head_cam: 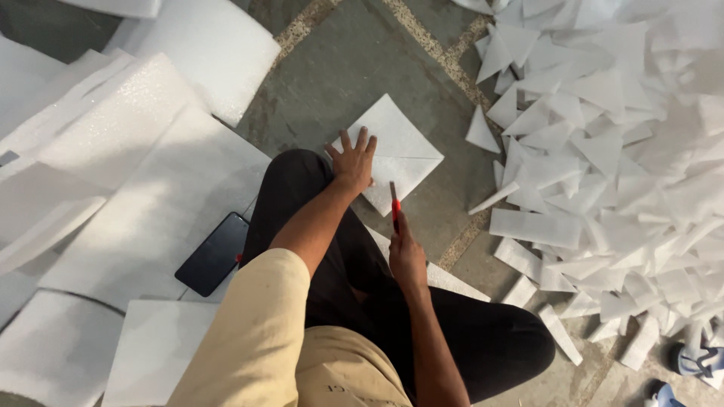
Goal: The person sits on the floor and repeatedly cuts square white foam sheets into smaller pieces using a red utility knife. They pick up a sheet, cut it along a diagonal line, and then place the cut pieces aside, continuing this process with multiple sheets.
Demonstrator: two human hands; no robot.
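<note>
1. The left hand [353,160] lay flat with its fingers spread on a white foam square [396,151] on the floor [354,68] — pressing it down, not gripping it.
2. The right hand [407,256] was closed round the handle of a red cutter [394,205], its grip clamped on that tool. The tip pointed away from the body and met the near edge of the square, just right of the left hand.
3. The square sat just beyond the black-clad knee [302,181], turned so one corner pointed away. A crease or line ran across it from under the left hand toward its right corner; whether this was a fold or a cut, the picture did not tell.
4. Well to the right of the cutter lay a large heap of offcuts [603,151] — triangles and strips of the same white foam. Judging by that heap, a good many pieces had already been cut.
5. To the left of the left hand, large foam sheets [151,196] were spread and stacked, with rolls [219,45] beyond them. This uncut stock suggested much was left to do.
6. A black phone [215,254] lay on one sheet, beside the thigh, near the left elbow.
7. The square under the hands looked whole, so the cut in hand seemed only at its start — the blade barely at its edge.
8. At the lower right corner, well behind the right hand, part of a sandal [697,360] showed.
</note>
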